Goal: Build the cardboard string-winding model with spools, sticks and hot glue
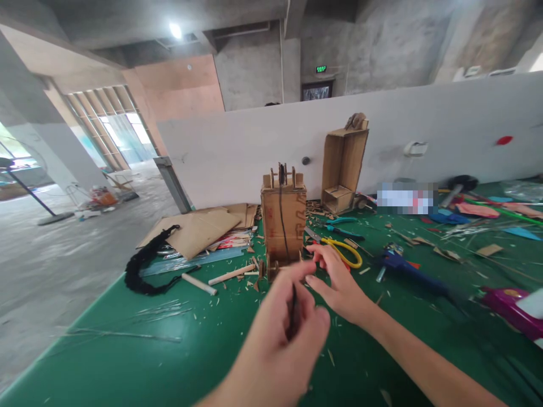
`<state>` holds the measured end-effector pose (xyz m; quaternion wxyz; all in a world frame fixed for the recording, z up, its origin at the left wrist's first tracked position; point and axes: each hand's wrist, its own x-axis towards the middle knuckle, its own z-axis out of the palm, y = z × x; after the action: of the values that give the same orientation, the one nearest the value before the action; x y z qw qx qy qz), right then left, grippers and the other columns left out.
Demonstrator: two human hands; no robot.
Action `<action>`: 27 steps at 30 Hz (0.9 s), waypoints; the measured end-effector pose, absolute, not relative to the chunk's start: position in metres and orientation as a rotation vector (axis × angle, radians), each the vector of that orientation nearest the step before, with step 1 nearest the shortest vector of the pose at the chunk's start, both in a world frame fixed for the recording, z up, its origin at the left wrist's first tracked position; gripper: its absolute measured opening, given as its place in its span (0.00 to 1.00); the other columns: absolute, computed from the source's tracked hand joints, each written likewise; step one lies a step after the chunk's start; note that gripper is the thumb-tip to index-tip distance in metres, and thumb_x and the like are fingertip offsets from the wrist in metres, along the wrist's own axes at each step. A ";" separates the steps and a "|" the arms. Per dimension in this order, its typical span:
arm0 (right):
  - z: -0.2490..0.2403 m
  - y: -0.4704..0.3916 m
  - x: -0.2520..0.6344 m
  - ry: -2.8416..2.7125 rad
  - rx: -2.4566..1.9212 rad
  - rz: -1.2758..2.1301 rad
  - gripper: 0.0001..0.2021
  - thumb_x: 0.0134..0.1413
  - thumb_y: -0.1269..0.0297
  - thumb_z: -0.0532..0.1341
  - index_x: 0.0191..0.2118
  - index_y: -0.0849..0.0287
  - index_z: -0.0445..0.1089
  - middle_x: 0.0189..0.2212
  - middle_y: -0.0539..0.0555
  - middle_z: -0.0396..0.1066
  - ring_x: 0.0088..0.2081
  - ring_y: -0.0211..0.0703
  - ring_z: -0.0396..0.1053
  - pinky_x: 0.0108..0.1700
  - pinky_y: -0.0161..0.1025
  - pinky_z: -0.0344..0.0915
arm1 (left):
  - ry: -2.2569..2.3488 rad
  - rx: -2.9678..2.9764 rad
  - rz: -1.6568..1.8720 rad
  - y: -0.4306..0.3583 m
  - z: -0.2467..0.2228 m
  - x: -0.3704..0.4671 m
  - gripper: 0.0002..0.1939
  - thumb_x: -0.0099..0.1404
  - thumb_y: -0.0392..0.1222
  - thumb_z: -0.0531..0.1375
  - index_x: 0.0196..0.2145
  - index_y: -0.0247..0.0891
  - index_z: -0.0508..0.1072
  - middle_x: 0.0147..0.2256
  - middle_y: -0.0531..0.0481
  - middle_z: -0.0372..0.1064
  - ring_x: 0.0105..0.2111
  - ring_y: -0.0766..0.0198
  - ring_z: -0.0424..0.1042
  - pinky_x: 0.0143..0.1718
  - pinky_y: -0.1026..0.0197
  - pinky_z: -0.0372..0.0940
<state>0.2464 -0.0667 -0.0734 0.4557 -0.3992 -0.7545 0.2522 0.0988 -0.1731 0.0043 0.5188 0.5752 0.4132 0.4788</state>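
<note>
Cord (293,305) gripped in the left hand (282,328), right hand (337,277) loosely open near the cardboard box (284,220).

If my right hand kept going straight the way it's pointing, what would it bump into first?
Probably your left hand's fingertips, right by the right hand's own, then the cardboard tower behind. It's hard to tell how far apart they are.
</note>
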 end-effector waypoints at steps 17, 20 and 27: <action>-0.059 -0.081 0.240 -1.729 -0.871 1.502 0.16 0.45 0.52 0.65 0.27 0.59 0.62 0.22 0.44 0.57 0.23 0.31 0.53 0.24 0.31 0.51 | 1.017 2.001 0.315 -0.149 -0.023 0.088 0.12 0.60 0.44 0.57 0.42 0.41 0.74 0.31 0.52 0.66 0.29 0.68 0.64 0.29 0.67 0.59; -0.060 -0.079 0.243 -1.832 -0.916 1.604 0.15 0.44 0.54 0.66 0.29 0.59 0.64 0.21 0.44 0.57 0.23 0.30 0.52 0.23 0.30 0.50 | 0.837 2.250 0.132 -0.146 0.011 0.066 0.12 0.61 0.43 0.59 0.44 0.45 0.74 0.38 0.52 0.70 0.35 0.65 0.68 0.35 0.65 0.61; -0.058 -0.082 0.245 -2.113 -0.858 1.669 0.09 0.46 0.59 0.65 0.28 0.60 0.69 0.23 0.46 0.65 0.26 0.32 0.60 0.29 0.31 0.56 | 1.611 2.181 1.203 -0.102 0.059 0.023 0.12 0.62 0.50 0.57 0.34 0.38 0.68 0.29 0.51 0.70 0.27 0.65 0.68 0.26 0.64 0.62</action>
<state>0.2448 -0.0821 -0.0579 0.1574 -0.2997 -0.7385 0.5832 0.0229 -0.1022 0.0594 0.0876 0.7323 0.5411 0.4041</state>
